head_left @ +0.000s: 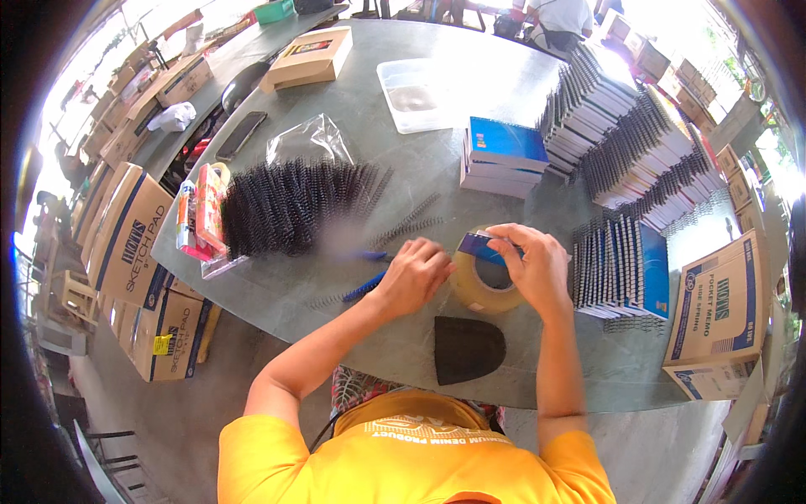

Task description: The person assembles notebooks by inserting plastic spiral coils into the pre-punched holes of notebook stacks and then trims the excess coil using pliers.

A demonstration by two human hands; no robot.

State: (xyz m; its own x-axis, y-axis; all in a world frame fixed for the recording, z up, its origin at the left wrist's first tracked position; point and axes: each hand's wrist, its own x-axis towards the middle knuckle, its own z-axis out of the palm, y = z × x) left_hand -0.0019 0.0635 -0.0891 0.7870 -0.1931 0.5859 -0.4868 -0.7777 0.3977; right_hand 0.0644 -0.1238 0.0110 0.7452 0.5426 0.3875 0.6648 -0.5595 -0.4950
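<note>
My right hand [537,262] pinches the upper right part of a small blue notebook [477,245], which rests over a wide roll of clear brownish tape [476,294]. Just left of the notebook is my left hand [413,275], its fingers curled together; whatever they hold is hidden. Beside that hand lies a tool with blue handles [366,286], its far part blurred. Loose black spiral coils [410,225] lie beyond, right of a big heap of black coils [290,206]. A dark flat pad with one rounded end [468,349] sits near the table's front edge.
Spiral-bound notebooks [617,267] and taller stacks [592,101] fill the right side. A blue-covered stack [504,155], a clear plastic tub [407,94] and a phone [242,136] stand farther back. Cardboard boxes [720,315] flank the grey table [277,294].
</note>
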